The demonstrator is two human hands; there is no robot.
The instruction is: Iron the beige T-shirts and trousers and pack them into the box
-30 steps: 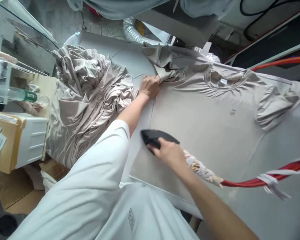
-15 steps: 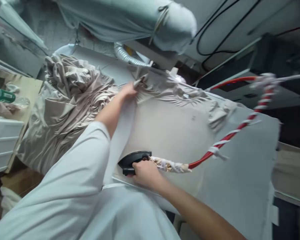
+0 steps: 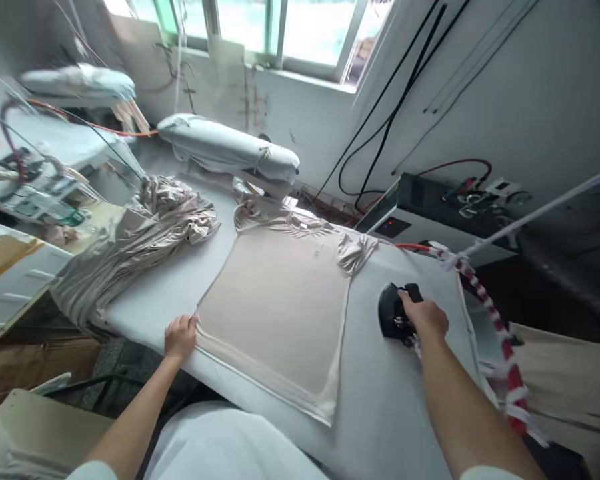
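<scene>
Beige T-shirt (image 3: 275,313) lies flat on a long worktop (image 3: 380,413) covered in pale cloth, hem toward the person, collar (image 3: 285,220) at the far end. Body is smooth, with puckers around the collar and a sleeve (image 3: 356,252) bunched at the far right corner. Left hand (image 3: 181,337) is flat and open, palm down, fingers spread a little, holding nothing, resting on the worktop and touching the shirt's left edge near the hem. Left forearm angles in from the lower left. Right hand (image 3: 424,319) is closed around the handle of a black iron (image 3: 393,312), arm reaching forward from the lower right. Iron sits on the worktop just right of the shirt, apart from it. Its red-and-white wrapped cord (image 3: 505,340) runs off to the right, with a white line (image 3: 540,213) rising up and to the right from it. Beige fabric pile (image 3: 145,247) lies heaped near the worktop's left edge, beside the shirt. Padded arm (image 3: 227,150) sits beyond the collar. Control box (image 3: 393,227) beyond the worktop shows a red light; any lettering on it is too small to read.
</scene>
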